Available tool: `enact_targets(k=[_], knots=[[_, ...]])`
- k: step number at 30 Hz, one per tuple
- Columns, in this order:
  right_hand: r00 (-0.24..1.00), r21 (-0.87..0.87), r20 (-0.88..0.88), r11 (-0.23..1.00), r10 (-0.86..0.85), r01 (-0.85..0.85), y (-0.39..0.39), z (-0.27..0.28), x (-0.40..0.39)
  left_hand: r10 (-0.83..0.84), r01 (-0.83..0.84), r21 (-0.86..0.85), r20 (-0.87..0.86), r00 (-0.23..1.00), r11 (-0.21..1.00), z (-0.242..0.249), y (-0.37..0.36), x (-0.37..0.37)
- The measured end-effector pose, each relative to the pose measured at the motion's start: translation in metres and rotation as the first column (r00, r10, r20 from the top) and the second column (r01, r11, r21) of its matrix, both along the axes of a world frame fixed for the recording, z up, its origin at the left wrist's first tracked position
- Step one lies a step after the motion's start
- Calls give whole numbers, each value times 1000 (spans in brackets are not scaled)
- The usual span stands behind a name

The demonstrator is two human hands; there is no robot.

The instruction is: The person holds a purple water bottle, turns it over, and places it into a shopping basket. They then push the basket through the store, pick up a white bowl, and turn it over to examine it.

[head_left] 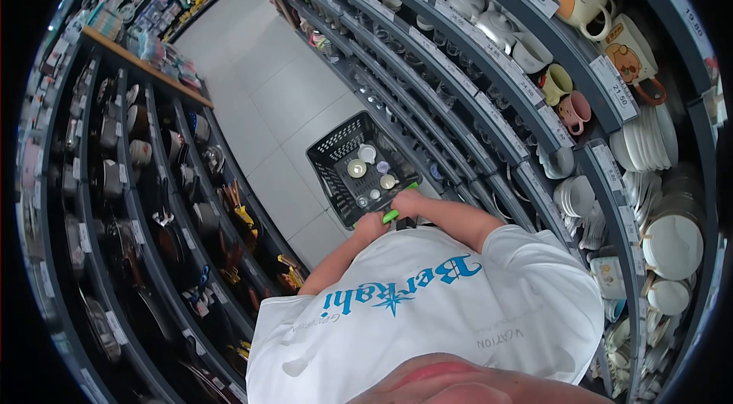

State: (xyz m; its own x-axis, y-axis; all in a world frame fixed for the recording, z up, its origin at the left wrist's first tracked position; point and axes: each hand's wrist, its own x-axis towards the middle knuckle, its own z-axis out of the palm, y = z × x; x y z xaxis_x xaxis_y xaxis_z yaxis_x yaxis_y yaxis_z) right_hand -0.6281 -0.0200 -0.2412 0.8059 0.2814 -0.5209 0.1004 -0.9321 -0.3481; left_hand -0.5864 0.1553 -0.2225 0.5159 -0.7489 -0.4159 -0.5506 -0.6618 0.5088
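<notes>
Both of my hands are closed round the bright green handle [391, 216] in front of my white shirt. My left hand [372, 227] grips its left part, and my right hand [408, 202] grips farther right. Just beyond my hands is a black, slotted plastic basket [326, 167], close to the floor. Inside it lie several small items, among them a pale round dish [356, 168], a white dish [367, 153] and a light cup [388, 181]. The join between handle and basket is partly hidden by my hands.
Shelves of mugs [575, 111], teapots and stacked white plates [645, 140] line the right side. Pans and utensils fill the left shelving [145, 198]. Between them a tiled aisle floor [282, 98] runs away ahead, with more shelves at its far end.
</notes>
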Motion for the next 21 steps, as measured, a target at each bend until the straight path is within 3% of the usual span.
enact_targets(k=[21], knots=[[973,10,-5,973,-231,231,27,-19,8,-163,162,-15,-34,986,987,-7,16,42]])
